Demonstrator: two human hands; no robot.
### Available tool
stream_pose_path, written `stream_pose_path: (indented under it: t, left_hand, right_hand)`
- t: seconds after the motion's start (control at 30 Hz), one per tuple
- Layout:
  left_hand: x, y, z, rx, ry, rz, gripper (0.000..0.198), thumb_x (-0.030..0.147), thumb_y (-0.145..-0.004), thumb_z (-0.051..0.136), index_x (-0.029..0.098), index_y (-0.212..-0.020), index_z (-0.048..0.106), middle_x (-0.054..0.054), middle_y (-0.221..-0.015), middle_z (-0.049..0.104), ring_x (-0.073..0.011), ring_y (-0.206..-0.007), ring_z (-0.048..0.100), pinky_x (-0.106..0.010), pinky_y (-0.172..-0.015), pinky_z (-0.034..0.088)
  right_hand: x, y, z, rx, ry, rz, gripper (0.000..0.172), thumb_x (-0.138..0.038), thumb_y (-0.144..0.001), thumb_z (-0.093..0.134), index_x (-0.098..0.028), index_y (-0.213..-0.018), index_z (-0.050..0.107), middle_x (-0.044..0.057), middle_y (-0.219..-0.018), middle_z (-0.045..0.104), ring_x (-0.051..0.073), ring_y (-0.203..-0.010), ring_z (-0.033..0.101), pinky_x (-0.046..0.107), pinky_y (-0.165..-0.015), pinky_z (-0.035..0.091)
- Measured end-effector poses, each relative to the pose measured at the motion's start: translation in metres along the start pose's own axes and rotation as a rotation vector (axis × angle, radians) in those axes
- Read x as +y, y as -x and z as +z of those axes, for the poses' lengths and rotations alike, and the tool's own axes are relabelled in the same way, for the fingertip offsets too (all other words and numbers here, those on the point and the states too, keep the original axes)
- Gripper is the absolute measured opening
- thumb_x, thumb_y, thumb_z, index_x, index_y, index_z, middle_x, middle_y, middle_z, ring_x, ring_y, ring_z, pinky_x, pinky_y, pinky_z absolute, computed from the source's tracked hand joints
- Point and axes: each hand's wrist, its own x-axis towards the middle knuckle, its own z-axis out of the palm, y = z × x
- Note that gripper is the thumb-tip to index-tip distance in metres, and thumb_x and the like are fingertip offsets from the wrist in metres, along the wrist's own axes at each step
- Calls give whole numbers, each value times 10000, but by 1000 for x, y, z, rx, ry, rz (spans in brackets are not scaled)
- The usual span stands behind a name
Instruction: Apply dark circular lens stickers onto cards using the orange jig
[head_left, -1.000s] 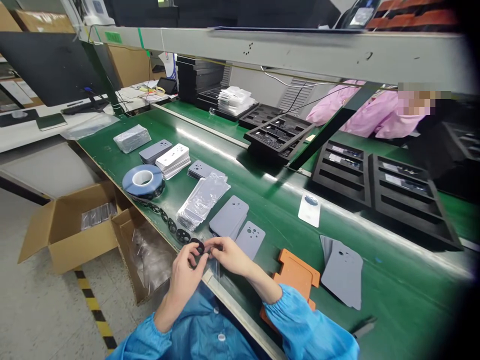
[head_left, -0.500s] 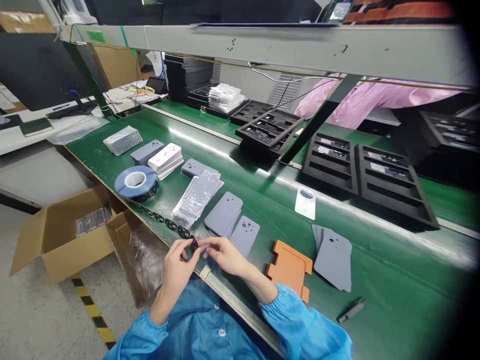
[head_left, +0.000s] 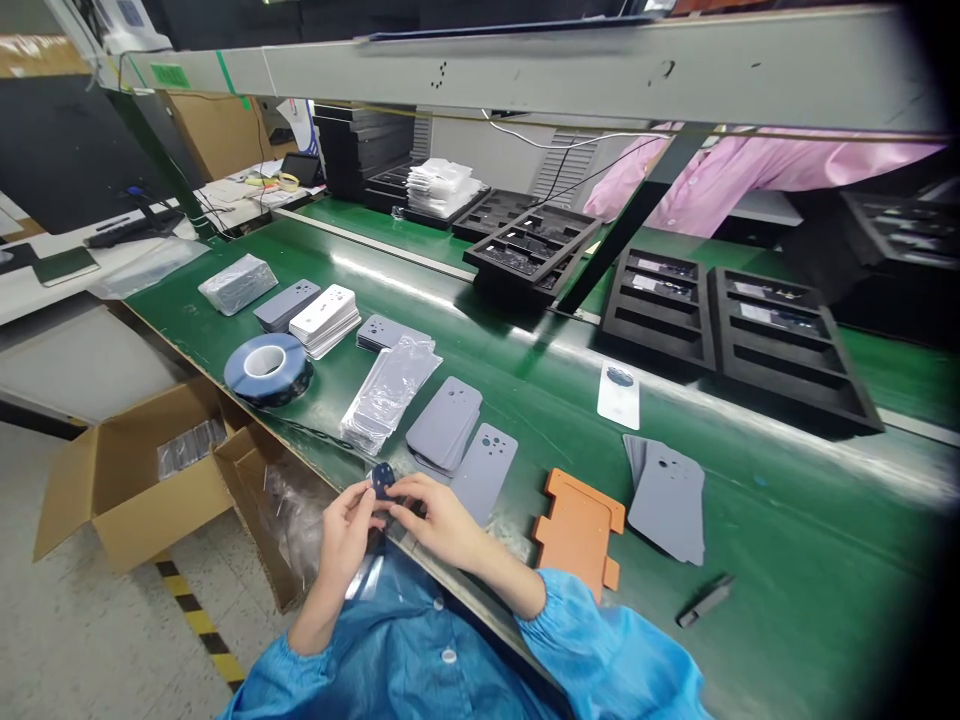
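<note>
My left hand (head_left: 346, 528) and my right hand (head_left: 435, 520) meet at the near edge of the green table (head_left: 525, 400). Both pinch a small round dark blue film piece (head_left: 383, 478) with holes, held up between the fingertips. A clear strip hangs down from it below my left hand. Just beyond my hands lie a single grey phone back panel (head_left: 485, 473) and a small stack of grey panels (head_left: 445, 424). A strip of dark round pieces runs along the table edge from a blue tape roll (head_left: 268, 366).
An orange jig plate (head_left: 579, 529) and more grey panels (head_left: 669, 497) lie to the right, with a dark pen-like tool (head_left: 705, 601). Clear bags (head_left: 392, 388) and white panels (head_left: 325, 318) sit to the left. Black trays (head_left: 787, 345) stand behind. Open cartons (head_left: 127, 480) are on the floor. A person in pink sits opposite.
The round film piece has come off the strip and now stands up between my fingertips. My hands have shifted slightly toward me, off the table edge.
</note>
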Motion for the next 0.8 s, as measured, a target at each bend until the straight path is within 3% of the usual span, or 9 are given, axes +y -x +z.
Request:
stream_pose_path:
  t: [0.1,0.2,0.27,0.33,0.43,0.5,0.57,0.67,0.8]
  left_hand:
    - [0,2,2,11,83,-13,588,482,-796,753,133,-1238,581,-141,-1060,740,-244,-844,763,-306,-679,618]
    - [-5,6,4,24,80,28,757,437,-853,707,200,-1474,345,-124,-1073,721,-234,-836,767,-317,-692,619]
    - [-9,9,5,90,-38,165,877,384,-879,682,255,-1568,155,-147,-1182,671,-236,-902,755,-343,-717,622]
    - [-10,11,6,219,-266,418,986,312,-851,719,283,-1598,76,-199,-1389,537,-284,-1141,676,-424,-860,607]
    - [-5,12,4,340,-678,733,876,232,-801,772,266,-1554,327,-198,-1638,208,-394,-1486,309,-596,-1144,383]
    - [2,11,1,303,-862,785,655,215,-828,746,247,-1443,520,-149,-1690,88,-433,-1535,142,-650,-1190,264]
    - [8,8,-3,249,-943,788,473,208,-872,700,233,-1338,623,-123,-1699,98,-437,-1539,120,-659,-1188,257]
    - [12,3,-7,226,-979,806,259,196,-921,635,221,-1166,717,-113,-1679,211,-418,-1527,202,-656,-1174,278]
    - [12,2,-8,236,-963,844,165,182,-935,611,219,-1020,748,-120,-1610,378,-375,-1496,317,-631,-1178,276]
  right_hand:
    - [14,-6,8,147,32,128,392,-277,-878,668,-180,-1257,656,104,-1176,678,219,-1013,659,370,-923,522]
    - [27,-13,12,82,-201,267,483,-239,-839,678,-127,-1302,598,83,-1029,716,172,-801,670,321,-775,539]
    - [32,-17,11,13,-401,340,428,-223,-813,689,-113,-1222,631,27,-836,712,133,-651,630,264,-638,505]
    - [36,-20,11,1,-534,379,369,-216,-769,723,-118,-1119,663,-14,-720,674,110,-579,587,230,-563,456]
    - [39,-21,11,32,-614,380,325,-208,-712,764,-136,-1016,673,-39,-677,640,90,-553,553,212,-540,427]
    - [40,-20,12,40,-609,349,312,-192,-695,770,-145,-988,674,-43,-686,631,82,-555,538,209,-542,417]
    - [40,-20,13,37,-582,316,298,-172,-697,758,-148,-982,676,-44,-697,625,78,-559,528,207,-546,408]
    - [40,-19,13,31,-540,307,287,-148,-714,729,-150,-995,672,-44,-699,625,78,-557,516,208,-548,399]
    - [40,-19,12,31,-496,322,284,-129,-738,697,-148,-1020,673,-38,-716,639,80,-552,501,212,-548,400]
